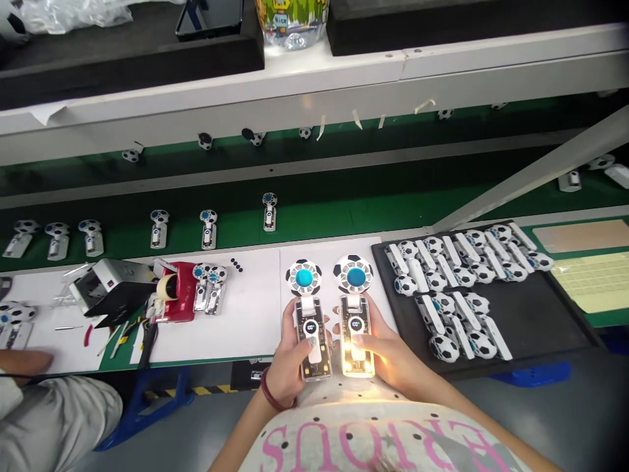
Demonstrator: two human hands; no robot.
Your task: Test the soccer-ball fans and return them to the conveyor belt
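My left hand point(286, 370) is wrapped round the clear handle of a handheld fan point(309, 311) with a football-patterned head and blue centre. Its thumb presses on the white panel below a small round lit display. A matching handheld fan point(352, 308) is gripped in my right hand point(396, 357), its thumb also on the panel. Warm lights glow along the lower handle of this right fan. Both fans are held upright side by side, close to my body, heads pointing away from me. The fingers behind the handles are partly hidden.
To the right, a black tray point(540, 321) holds rows of similar fans. Left of me lie two fans point(211, 288), a red tape dispenser point(184, 298), a black-and-white device point(111, 288) and tools. Fans stand along the green conveyor point(314, 219). A co-worker's arm point(24, 362) is at far left.
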